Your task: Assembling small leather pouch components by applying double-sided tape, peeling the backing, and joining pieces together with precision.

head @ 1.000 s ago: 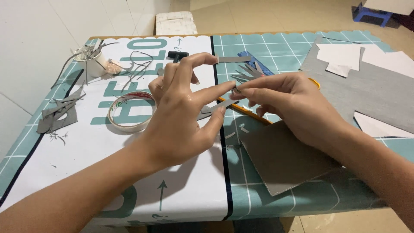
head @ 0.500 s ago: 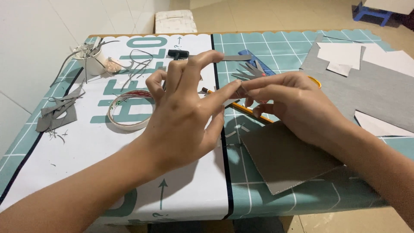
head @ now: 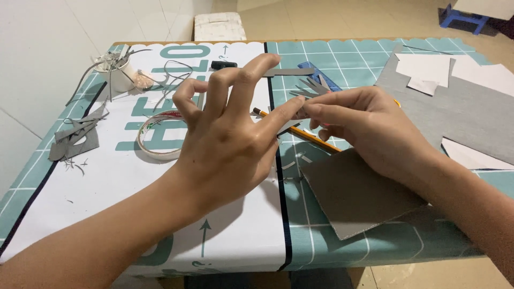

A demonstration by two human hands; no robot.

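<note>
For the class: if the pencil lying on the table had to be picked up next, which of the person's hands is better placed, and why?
Probably the right hand: it hovers directly over the pencil, fingers pinching a small grey cut-out. The left hand sits further left, fingers spread, touching that cut-out only at a fingertip.

Home craft table (head: pixel 342 59), cardboard scraps (head: pixel 75 140), tiled floor (head: pixel 332 18)

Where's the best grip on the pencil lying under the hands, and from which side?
Probably the pencil's bare yellow stretch toward its near-right end, pinched across the shaft from above. It lies flat and diagonal on the mat; its dark far-left end sits under the left hand, and the right hand covers the rest.
</note>
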